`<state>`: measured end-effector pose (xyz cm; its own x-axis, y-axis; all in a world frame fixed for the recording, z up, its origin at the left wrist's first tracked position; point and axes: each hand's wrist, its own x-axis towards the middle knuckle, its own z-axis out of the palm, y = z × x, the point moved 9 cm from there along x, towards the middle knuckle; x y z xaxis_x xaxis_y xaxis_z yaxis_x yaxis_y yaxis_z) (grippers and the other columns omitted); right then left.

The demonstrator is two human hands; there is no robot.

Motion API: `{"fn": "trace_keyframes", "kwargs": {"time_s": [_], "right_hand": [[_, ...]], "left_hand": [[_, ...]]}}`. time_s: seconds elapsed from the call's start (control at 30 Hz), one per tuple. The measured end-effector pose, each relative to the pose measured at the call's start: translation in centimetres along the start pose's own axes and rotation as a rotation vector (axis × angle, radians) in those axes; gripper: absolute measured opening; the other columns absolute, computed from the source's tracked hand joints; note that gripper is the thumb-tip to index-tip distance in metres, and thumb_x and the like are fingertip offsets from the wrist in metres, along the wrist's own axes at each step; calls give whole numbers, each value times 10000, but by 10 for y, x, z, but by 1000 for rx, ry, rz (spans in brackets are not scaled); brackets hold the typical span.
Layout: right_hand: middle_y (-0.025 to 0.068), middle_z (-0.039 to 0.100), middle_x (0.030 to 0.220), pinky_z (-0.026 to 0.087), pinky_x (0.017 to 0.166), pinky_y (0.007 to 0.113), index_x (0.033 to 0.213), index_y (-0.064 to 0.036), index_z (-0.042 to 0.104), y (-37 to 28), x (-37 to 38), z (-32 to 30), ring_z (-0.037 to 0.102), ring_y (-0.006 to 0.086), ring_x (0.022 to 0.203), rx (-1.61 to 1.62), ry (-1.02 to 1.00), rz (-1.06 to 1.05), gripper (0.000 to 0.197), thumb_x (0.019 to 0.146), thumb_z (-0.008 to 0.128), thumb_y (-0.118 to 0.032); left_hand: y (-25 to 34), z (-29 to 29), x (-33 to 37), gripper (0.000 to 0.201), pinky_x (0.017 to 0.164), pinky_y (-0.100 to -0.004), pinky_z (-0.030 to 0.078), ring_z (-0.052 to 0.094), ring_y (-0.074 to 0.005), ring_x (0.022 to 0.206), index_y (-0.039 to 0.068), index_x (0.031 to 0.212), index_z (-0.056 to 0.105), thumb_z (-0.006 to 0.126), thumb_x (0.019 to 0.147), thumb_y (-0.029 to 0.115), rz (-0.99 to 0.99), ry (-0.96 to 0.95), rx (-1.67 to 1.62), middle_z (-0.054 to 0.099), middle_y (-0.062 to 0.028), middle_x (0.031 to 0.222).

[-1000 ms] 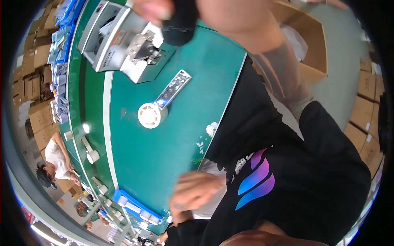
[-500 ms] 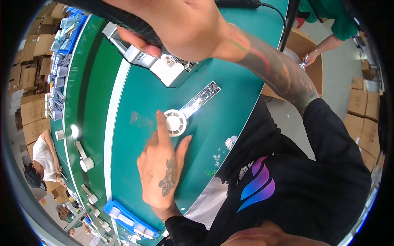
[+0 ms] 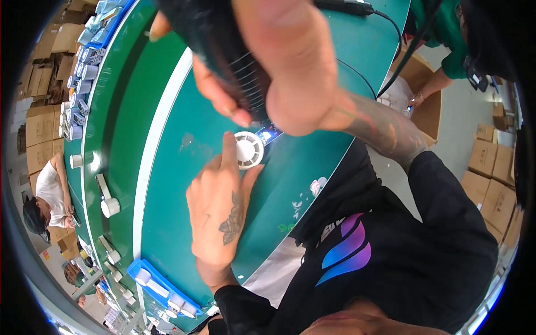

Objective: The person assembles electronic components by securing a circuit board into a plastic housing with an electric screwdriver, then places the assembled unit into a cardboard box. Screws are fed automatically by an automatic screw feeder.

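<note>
On the green table lies a white round-headed device [image 3: 249, 151] with a narrow arm. Part of its circuit board [image 3: 269, 134] shows, with a bright glint on it. My left hand [image 3: 216, 215] holds the round head between a stretched index finger and the thumb. My right hand [image 3: 298, 72] is wrapped round a thick black electric screwdriver [image 3: 248, 84] with a ribbed grip, close to the camera. The screwdriver and hand cover most of the device's arm, and the tool's tip is hidden.
Left of the table's white edge runs a green conveyor [image 3: 120, 151] carrying white devices [image 3: 110, 206]. A blue tray [image 3: 162, 287] of similar parts sits at the near left. Black cables [image 3: 385, 22] cross the far right. Co-workers are at the left and upper right, beside a cardboard box [image 3: 427, 120].
My right hand and the screwdriver have come down over the device's arm, covering much of its board. The white machine behind is now hidden. My left hand stays at the round head.
</note>
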<state>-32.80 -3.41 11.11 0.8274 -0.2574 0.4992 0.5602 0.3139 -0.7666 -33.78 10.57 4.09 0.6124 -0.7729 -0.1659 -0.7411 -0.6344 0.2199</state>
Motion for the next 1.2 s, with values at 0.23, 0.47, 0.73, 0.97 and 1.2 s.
{"fn": "trace_keyframes", "kwargs": {"time_s": [0.23,0.47,0.73,0.97,1.2], "right_hand": [[-20,513,631,383,436,218,1030,-32,579,23,-2,1,502,36,493,-63,-17,-8,549,1020,552,-580],[0,528,654,384,430,228,1031,-25,556,17,-3,7,507,50,487,-10,-39,-13,554,1026,536,-579],[4,536,667,380,447,225,1172,-2,539,28,-12,4,493,48,498,4,-61,-21,557,1039,535,-543],[3,539,700,377,456,221,1237,0,510,30,-19,10,476,42,501,33,-160,-52,597,1033,528,-561],[24,569,692,395,451,224,1232,1,509,27,-25,12,487,48,501,81,-206,-16,617,1030,511,-583]], "left_hand": [[0,-1,1,557,636,-433,545,707,-355,780,-59,1342,546,761,888,181,36,22,-41,696,-184,926],[-5,-2,-3,541,658,-445,543,706,-375,810,-25,1311,579,784,866,204,-8,11,-44,707,-197,942],[-3,0,-3,548,637,-433,544,705,-355,788,-60,1324,551,762,885,192,30,4,-41,689,-180,913],[-1,-9,3,466,670,-449,541,688,-380,833,-33,1233,588,781,851,154,58,15,-87,677,-192,923],[3,-10,2,436,706,-462,539,680,-379,863,-50,1168,603,795,832,151,88,29,-92,674,-198,942]]}}
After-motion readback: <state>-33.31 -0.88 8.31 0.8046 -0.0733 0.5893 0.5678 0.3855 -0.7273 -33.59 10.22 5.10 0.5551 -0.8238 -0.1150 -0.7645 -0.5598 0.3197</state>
